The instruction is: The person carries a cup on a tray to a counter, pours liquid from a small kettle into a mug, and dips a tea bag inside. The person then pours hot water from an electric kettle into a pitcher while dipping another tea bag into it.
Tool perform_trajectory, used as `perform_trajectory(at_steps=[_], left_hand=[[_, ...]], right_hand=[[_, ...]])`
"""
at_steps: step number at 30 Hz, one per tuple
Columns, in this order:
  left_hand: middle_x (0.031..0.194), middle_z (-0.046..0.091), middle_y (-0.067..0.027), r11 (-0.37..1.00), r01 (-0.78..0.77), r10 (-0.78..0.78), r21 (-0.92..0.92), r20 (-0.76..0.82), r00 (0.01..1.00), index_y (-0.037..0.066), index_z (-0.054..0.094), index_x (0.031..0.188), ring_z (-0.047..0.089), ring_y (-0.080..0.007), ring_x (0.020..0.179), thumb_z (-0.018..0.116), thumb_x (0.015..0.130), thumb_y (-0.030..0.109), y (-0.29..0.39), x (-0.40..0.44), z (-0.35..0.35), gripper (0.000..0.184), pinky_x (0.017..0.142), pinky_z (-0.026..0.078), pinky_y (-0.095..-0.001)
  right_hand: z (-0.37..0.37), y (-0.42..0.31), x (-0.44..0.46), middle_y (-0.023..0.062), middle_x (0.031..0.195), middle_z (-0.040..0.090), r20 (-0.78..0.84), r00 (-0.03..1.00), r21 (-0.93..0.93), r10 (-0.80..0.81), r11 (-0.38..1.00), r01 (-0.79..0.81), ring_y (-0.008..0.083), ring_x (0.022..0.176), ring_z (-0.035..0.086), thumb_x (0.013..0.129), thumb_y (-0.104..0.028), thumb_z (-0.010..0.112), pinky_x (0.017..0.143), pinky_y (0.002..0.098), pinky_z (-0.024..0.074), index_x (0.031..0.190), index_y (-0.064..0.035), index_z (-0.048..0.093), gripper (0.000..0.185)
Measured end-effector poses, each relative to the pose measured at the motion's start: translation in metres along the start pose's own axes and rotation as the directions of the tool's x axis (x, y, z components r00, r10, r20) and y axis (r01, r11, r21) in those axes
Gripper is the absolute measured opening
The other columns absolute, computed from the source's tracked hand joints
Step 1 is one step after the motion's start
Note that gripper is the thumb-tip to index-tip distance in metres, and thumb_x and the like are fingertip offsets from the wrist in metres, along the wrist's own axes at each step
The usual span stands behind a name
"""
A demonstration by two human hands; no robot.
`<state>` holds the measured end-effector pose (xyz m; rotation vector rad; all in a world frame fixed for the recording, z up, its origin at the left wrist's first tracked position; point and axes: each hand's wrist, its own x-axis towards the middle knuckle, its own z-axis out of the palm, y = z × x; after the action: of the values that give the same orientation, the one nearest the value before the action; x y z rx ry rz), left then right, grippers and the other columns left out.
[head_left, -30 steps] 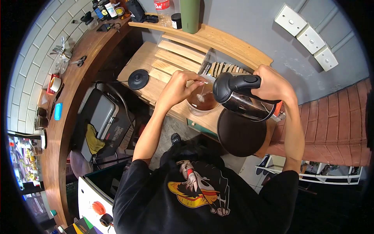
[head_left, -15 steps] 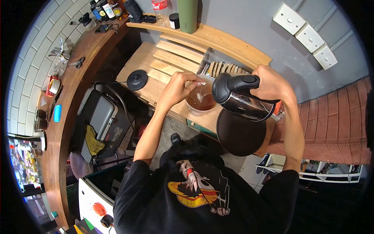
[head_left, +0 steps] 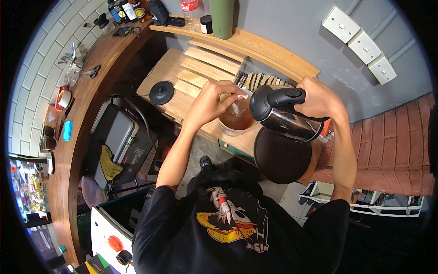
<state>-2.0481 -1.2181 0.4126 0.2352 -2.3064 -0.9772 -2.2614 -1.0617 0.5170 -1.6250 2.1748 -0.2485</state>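
Observation:
My left hand [head_left: 211, 104] is closed in a pinch on the white tag end of a tea bag [head_left: 236, 109]. The tea bag hangs inside a clear round container [head_left: 232, 132] of brown tea [head_left: 241, 121]. In my right hand [head_left: 320, 98] is the black handle of an electric kettle [head_left: 292, 122] with a dark, shiny body. The kettle is tilted, its spout end at the container's right rim, and a thin stream seems to fall into the tea. A black round lid [head_left: 161, 93] lies on the wooden counter [head_left: 166, 68], left of the container.
A dark round seat or tray [head_left: 283, 155] is below the kettle. Behind the container runs a wooden ledge [head_left: 269, 52] with a green bottle [head_left: 222, 18] and a plastic bottle [head_left: 190, 16]. A brick wall [head_left: 388, 141] borders the right side, and a curved bar counter [head_left: 102, 64] the left.
My left hand has shifted slightly to the right, its fingertips closer to the kettle spout, and the tea bag has moved up a little. The kettle stays tilted in my right hand.

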Motion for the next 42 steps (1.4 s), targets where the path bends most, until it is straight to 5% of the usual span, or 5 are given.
perform_trajectory(at_steps=[3, 42], left_hand=[[0.085, 0.069, -0.0123, 1.0, 0.0, 0.0, 0.011, -0.001, 1.0, 0.003, 0.072, 0.088, 0.067, -0.0261, 0.077, 0.068, 0.079, 0.006, -0.008, -0.002, 0.003, 0.01, 0.071, 0.051, -0.0338], [0.085, 0.07, -0.0121, 1.0, 0.015, -0.015, 0.015, 0.022, 1.0, 0.002, 0.071, 0.088, 0.067, -0.0258, 0.078, 0.068, 0.079, 0.006, 0.001, -0.002, 0.004, 0.011, 0.071, 0.05, -0.0331]], right_hand=[[0.004, 0.004, 0.0, 0.0155, 0.051, 0.048, -0.101, 0.992, -0.006, -0.073, 0.997, 0.073, 0.0208, 0.05, 0.049, 0.057, -0.006, 0.062, 0.051, 0.0361, 0.0393, 0.058, 0.0045, 0.053, 0.013], [0.002, -0.001, -0.003, 0.0141, 0.051, 0.046, 0.011, 1.0, -0.004, -0.001, 1.0, 0.001, 0.0196, 0.049, 0.045, 0.057, -0.004, 0.06, 0.049, 0.0364, 0.0365, 0.057, 0.0041, 0.05, 0.013]])
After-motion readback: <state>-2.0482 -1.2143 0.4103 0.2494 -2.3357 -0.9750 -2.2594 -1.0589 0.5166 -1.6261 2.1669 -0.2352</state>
